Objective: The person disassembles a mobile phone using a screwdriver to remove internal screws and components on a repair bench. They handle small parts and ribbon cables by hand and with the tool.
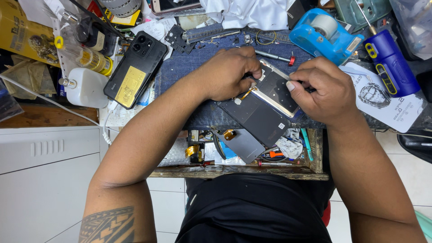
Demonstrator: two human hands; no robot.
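Cluttered tabletop (40,118), wood-edged, with a blue denim mat (189,67) spread across its middle. Opened dark phone panel (265,105) lying flat on the mat near the front edge, tilted diagonally, a bright metal frame strip along its upper right side and a short orange flex strip at its left. Left hand (229,74) resting on the panel's upper left corner, grip closed down on that corner, fingertips pressing. Right hand (326,90) just beside, over the panel's upper right corner, grip pinched together on a thin dark tool (302,85) whose tip meets the metal strip; tool mostly hidden under the fingers, kind not discernible. Hands near each other, not touching.

Left of the mat: black phone (135,69) lying camera side up, gold rectangular patch on its back, angled. Further left, white squeeze bottle (87,87) on its side, and a small bottle of yellow liquid (94,60) above it. Upper right: blue tape dispenser (324,36) holding a roll of clear tape. Right of that, blue cylindrical device (391,63) with yellow trim, lying across a printed white card (387,101). Behind the hands, slim screwdriver (274,56) with red collar on the mat. Below the panel, open wooden tray (310,168) containing a grey plate (243,145), small gold tape roll (192,150) and assorted small parts.
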